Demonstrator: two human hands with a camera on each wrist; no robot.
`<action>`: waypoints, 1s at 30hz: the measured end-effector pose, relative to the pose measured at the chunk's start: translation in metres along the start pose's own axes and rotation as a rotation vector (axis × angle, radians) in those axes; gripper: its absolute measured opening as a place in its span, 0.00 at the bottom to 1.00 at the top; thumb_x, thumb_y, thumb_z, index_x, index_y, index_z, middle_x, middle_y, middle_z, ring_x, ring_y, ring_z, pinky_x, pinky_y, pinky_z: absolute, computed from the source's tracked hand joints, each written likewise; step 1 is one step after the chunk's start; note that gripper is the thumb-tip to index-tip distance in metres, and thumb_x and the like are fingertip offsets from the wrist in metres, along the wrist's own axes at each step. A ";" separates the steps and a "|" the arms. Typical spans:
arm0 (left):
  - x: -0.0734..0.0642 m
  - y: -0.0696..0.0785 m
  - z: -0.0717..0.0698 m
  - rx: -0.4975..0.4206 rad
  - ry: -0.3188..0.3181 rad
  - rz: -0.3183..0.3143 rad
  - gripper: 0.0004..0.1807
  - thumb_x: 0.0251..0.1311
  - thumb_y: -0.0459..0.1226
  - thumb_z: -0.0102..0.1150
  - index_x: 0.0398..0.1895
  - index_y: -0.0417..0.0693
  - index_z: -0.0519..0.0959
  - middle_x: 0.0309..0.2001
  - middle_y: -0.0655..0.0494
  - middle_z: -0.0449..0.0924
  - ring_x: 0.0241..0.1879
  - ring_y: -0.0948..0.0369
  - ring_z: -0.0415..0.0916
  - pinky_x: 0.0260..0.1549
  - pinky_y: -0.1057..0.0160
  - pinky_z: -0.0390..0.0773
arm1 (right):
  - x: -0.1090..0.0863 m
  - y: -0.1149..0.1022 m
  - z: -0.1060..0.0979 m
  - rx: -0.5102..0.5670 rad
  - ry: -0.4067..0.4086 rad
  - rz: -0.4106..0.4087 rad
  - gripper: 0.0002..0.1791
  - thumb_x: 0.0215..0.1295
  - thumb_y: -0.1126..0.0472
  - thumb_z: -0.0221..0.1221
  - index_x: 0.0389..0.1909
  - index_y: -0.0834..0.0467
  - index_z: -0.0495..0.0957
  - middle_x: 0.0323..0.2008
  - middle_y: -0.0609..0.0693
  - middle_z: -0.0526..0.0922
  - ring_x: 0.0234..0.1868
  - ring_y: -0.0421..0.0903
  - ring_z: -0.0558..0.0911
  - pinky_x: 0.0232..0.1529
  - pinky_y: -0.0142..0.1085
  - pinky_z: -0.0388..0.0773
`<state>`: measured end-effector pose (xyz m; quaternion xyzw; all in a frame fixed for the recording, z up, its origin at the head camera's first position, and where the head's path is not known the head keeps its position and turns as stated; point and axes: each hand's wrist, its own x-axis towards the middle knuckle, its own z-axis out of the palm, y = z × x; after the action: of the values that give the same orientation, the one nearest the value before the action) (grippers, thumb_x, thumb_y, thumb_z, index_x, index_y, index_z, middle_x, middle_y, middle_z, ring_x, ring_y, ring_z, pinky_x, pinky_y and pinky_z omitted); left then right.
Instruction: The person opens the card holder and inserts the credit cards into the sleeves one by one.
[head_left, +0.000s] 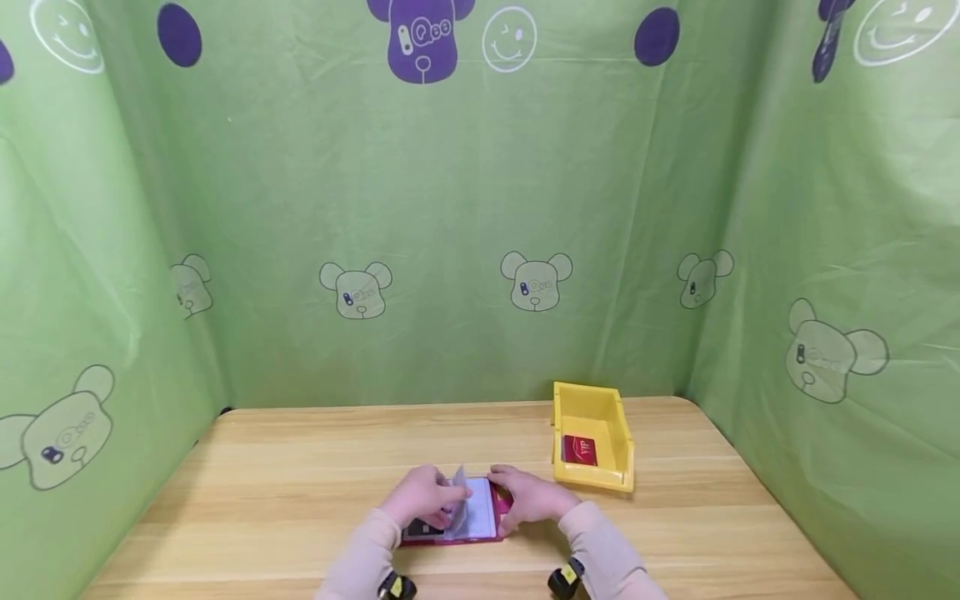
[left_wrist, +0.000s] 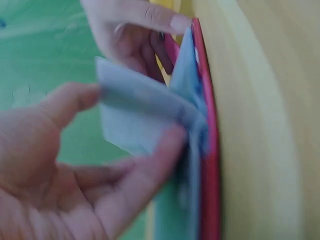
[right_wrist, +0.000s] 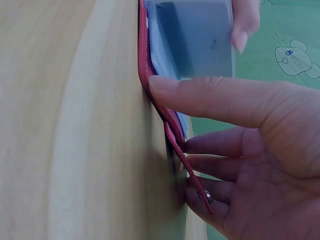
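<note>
A red card holder (head_left: 497, 512) lies spread on the table, with clear plastic sleeves (head_left: 480, 505) inside. My left hand (head_left: 426, 493) pinches one raised sleeve (left_wrist: 142, 107) by its edge and holds it up from the others. A dark card (head_left: 422, 528) shows at the holder's left side, partly under that hand. At the right edge, my right hand (head_left: 536, 496) grips the cover, its thumb (right_wrist: 200, 95) on the red rim. Below the thumb, a red strap (right_wrist: 186, 162) with a metal snap (right_wrist: 207, 196) sticks out beside the fingers.
A yellow bin (head_left: 626, 477) stands on the wooden table (head_left: 300, 467), to the right and behind my right hand. Inside it is a red card (head_left: 580, 450) with white marks. Green printed curtains (head_left: 450, 183) enclose the table's back and sides.
</note>
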<state>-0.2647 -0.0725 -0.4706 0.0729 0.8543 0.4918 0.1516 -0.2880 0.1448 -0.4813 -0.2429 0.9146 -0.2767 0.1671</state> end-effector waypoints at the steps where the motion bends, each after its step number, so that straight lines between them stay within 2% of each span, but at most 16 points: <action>1: 0.000 -0.006 -0.004 -0.074 -0.036 0.004 0.19 0.59 0.43 0.64 0.35 0.32 0.79 0.29 0.45 0.83 0.22 0.59 0.82 0.25 0.62 0.87 | 0.000 0.000 0.000 -0.001 0.000 0.000 0.50 0.41 0.60 0.73 0.69 0.67 0.63 0.72 0.65 0.61 0.71 0.66 0.63 0.71 0.61 0.60; 5: 0.000 -0.028 -0.019 -0.320 -0.154 0.007 0.21 0.63 0.39 0.58 0.47 0.26 0.77 0.37 0.42 0.85 0.28 0.59 0.83 0.34 0.59 0.88 | 0.000 0.001 0.001 -0.005 -0.001 -0.004 0.50 0.40 0.61 0.73 0.68 0.67 0.64 0.72 0.64 0.61 0.71 0.66 0.63 0.71 0.61 0.61; 9: -0.003 -0.045 -0.031 -0.425 -0.171 0.001 0.22 0.61 0.36 0.57 0.52 0.25 0.73 0.39 0.42 0.83 0.31 0.58 0.82 0.36 0.60 0.88 | -0.001 0.001 0.001 0.002 0.003 -0.021 0.50 0.39 0.61 0.74 0.67 0.68 0.64 0.72 0.65 0.61 0.71 0.65 0.63 0.71 0.60 0.60; 16: -0.012 -0.059 -0.045 -0.441 -0.159 -0.047 0.21 0.62 0.36 0.57 0.52 0.25 0.72 0.36 0.44 0.82 0.30 0.59 0.81 0.34 0.62 0.88 | 0.000 0.001 0.001 0.002 0.006 -0.024 0.50 0.38 0.62 0.74 0.67 0.68 0.64 0.72 0.65 0.61 0.71 0.66 0.63 0.71 0.60 0.60; 22: -0.019 -0.065 -0.058 -0.399 -0.150 -0.051 0.22 0.64 0.38 0.55 0.52 0.26 0.72 0.37 0.43 0.83 0.30 0.59 0.83 0.36 0.59 0.88 | 0.000 0.001 0.001 -0.004 0.003 -0.027 0.50 0.39 0.62 0.74 0.67 0.68 0.64 0.72 0.65 0.61 0.71 0.65 0.62 0.72 0.60 0.60; 30: -0.019 -0.071 -0.069 -0.349 -0.088 -0.046 0.22 0.63 0.36 0.57 0.53 0.26 0.72 0.37 0.45 0.83 0.31 0.61 0.81 0.36 0.61 0.87 | 0.001 0.003 0.002 0.001 -0.002 -0.006 0.50 0.40 0.61 0.74 0.68 0.66 0.64 0.73 0.63 0.60 0.72 0.65 0.62 0.71 0.61 0.60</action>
<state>-0.2677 -0.1701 -0.4962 0.0476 0.7499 0.6254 0.2106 -0.2890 0.1456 -0.4846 -0.2459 0.9135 -0.2775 0.1675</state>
